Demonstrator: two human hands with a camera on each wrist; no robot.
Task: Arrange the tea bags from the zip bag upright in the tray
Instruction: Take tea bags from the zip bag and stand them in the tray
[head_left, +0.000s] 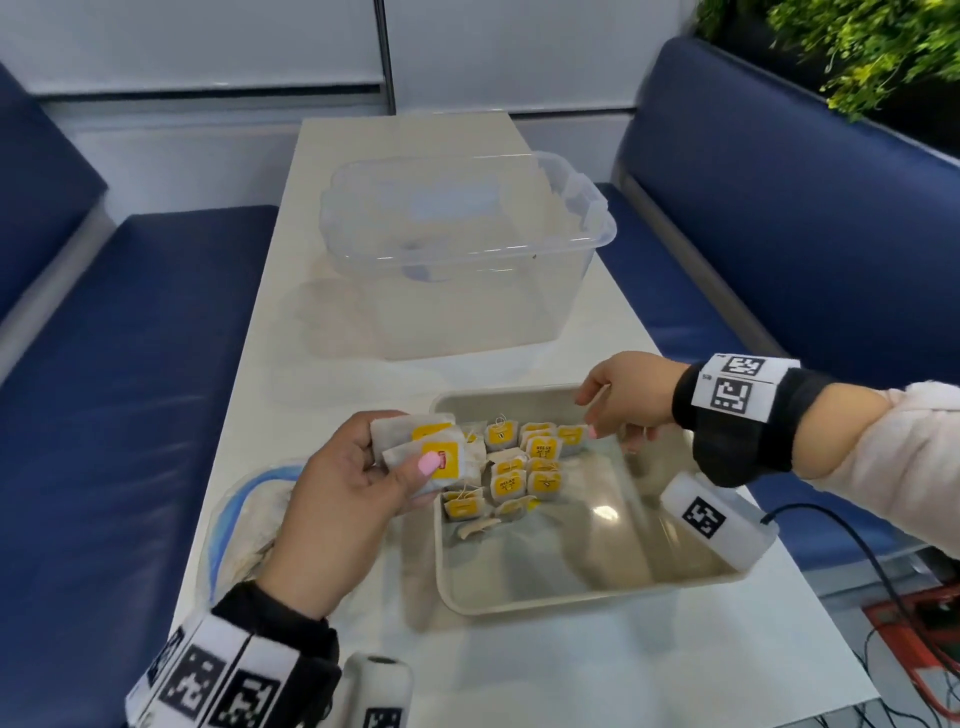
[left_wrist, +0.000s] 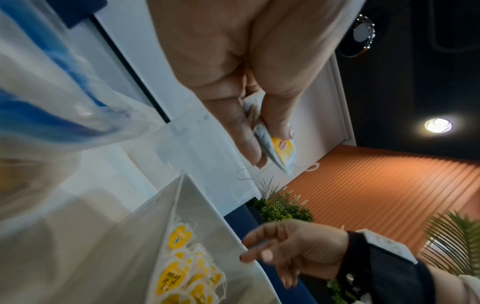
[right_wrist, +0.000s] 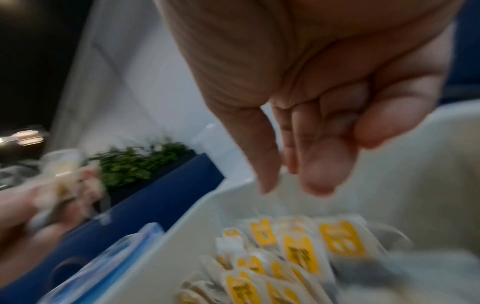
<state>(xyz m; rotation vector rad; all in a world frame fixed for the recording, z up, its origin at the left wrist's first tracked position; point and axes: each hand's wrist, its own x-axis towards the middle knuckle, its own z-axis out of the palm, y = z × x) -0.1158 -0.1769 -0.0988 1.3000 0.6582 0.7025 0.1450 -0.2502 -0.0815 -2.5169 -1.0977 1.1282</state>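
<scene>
My left hand (head_left: 400, 457) holds a small stack of tea bags (head_left: 431, 454) with yellow tags, thumb pressed on top, just over the left rim of the grey tray (head_left: 571, 597). The left wrist view shows those tea bags (left_wrist: 281, 152) pinched between thumb and fingers, strings dangling. Several tea bags (head_left: 524, 462) stand in rows in the tray's far left part; one or two lie flat at the front. My right hand (head_left: 597, 415) hovers over the tray's far rim, fingers relaxed and holding nothing (right_wrist: 298, 181). The zip bag (head_left: 249, 519) lies left of the tray, beneath my left wrist.
A clear plastic tub (head_left: 467, 249) stands on the white table (head_left: 623, 675) beyond the tray. Blue benches (head_left: 130, 389) flank the table on both sides. Cables (head_left: 883, 571) trail off the right edge. The tray's right half holds no tea bags.
</scene>
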